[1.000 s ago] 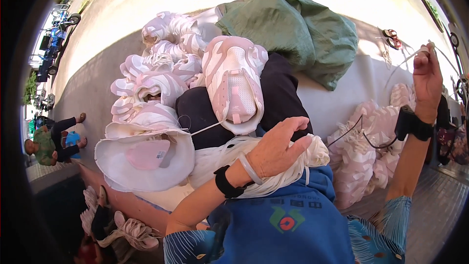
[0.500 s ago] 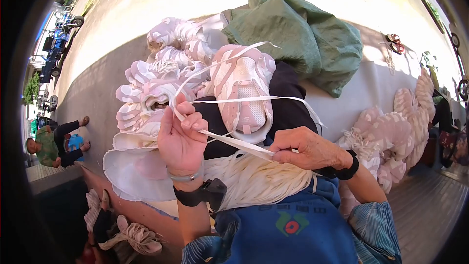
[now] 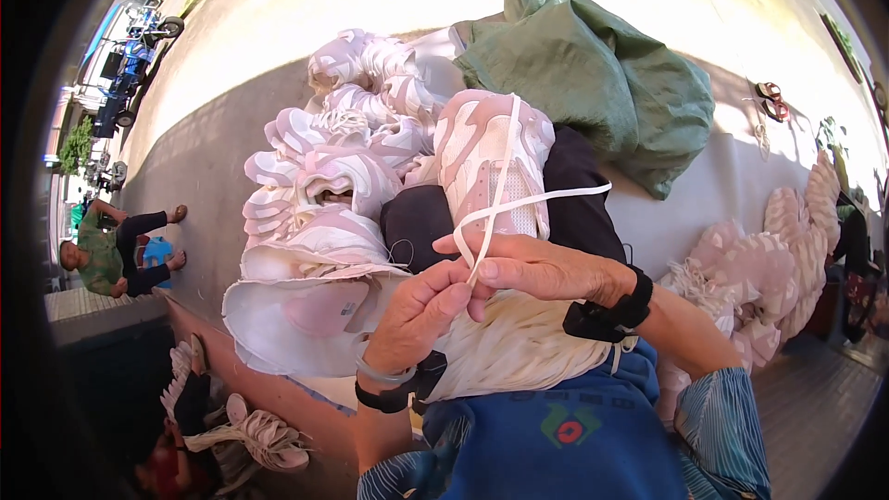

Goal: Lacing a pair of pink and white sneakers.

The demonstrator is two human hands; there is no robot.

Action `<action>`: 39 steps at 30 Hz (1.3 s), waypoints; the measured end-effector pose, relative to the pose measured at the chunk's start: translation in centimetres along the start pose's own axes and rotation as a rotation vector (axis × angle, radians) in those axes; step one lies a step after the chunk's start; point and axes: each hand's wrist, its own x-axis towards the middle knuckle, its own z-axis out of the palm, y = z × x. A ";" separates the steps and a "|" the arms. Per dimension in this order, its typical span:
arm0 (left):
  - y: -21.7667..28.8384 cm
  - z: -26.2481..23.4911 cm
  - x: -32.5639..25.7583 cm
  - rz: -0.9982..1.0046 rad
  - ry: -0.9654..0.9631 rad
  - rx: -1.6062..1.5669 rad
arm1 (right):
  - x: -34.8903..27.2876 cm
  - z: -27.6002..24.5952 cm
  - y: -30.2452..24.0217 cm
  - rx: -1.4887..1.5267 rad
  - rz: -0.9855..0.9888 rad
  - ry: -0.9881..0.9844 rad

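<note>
A white flat shoelace [image 3: 507, 171] runs up over a pink-and-white sneaker upper [image 3: 454, 148]. Its two strands cross just above my fingers, and one end sticks out to the right. My left hand [image 3: 419, 313] pinches the lace between thumb and fingers. Pressed against it, my right hand [image 3: 546, 268] grips the same spot, its fingers partly hidden behind the left ones. The sneaker upper rests across my dark-clothed knees. Under my hands, a thick bundle of cream laces [image 3: 528, 343] lies in my lap on a blue apron [image 3: 556, 444].
To the left is a pile of pink-and-white uppers [image 3: 315, 162]; more are heaped at the right [image 3: 741, 268]. A green woven sack [image 3: 602, 83] lies ahead. A seated person [image 3: 102, 250] is at far left. Sandals [image 3: 771, 102] lie on the ground at far right.
My hands were apart with the lace stretched between them; now they meet close together at the crossed strands. The view has shifted, so the surroundings sit further right.
</note>
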 end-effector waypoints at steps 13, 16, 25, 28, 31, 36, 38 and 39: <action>-4.3 -1.7 -4.8 -0.156 0.157 0.099 | -2.8 -5.6 -1.7 0.556 -0.264 0.918; -4.4 -2.0 -5.7 -0.166 0.179 0.151 | -4.0 -7.6 -2.0 0.507 -0.304 0.965; -4.7 -2.8 -8.0 -0.053 0.230 0.678 | -2.5 -6.0 -2.3 0.062 -0.246 1.003; -2.5 -0.9 -6.2 0.324 0.428 0.893 | -1.8 -3.6 -1.9 -0.313 -0.105 0.787; -1.2 0.1 -3.4 0.404 0.406 0.597 | -1.7 -1.1 -1.0 -0.616 -0.160 0.611; -2.7 2.3 1.4 0.260 0.269 0.090 | -1.3 0.7 0.2 -0.854 -0.196 0.499; -3.1 2.2 2.0 0.230 0.245 0.010 | -1.5 1.1 0.6 -0.882 -0.204 0.490; -3.4 2.0 2.3 0.186 0.209 -0.028 | -1.7 1.1 0.8 -0.940 -0.184 0.461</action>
